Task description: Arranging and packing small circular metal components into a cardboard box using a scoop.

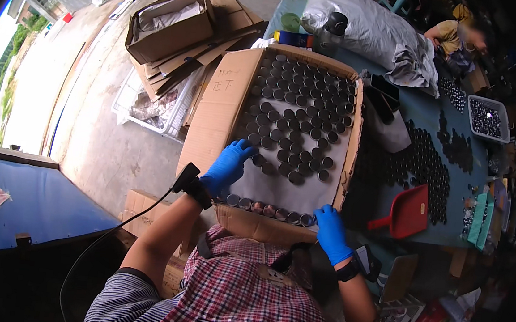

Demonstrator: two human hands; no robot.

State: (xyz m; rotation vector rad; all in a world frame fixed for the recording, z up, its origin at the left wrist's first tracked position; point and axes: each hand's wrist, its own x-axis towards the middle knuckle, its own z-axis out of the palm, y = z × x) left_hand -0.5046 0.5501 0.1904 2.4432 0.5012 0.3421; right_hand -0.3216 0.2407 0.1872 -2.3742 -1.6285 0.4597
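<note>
Hands in blue gloves: left hand (228, 165) lies open, flat on small metal cups (299, 115) inside the cardboard box (223, 105); right hand (330, 231) curls over the near cup row. Cups appear light, rigid, slippery; grip by rims. Red dustpan (406, 214) lies right, on the tabletop (427, 115).

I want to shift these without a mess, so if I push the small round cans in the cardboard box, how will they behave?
The small round cans stand upright and short, so they probably slide rather than tip. Closely packed, one pushed likely nudges neighbours. On its side, one would probably roll.
</note>
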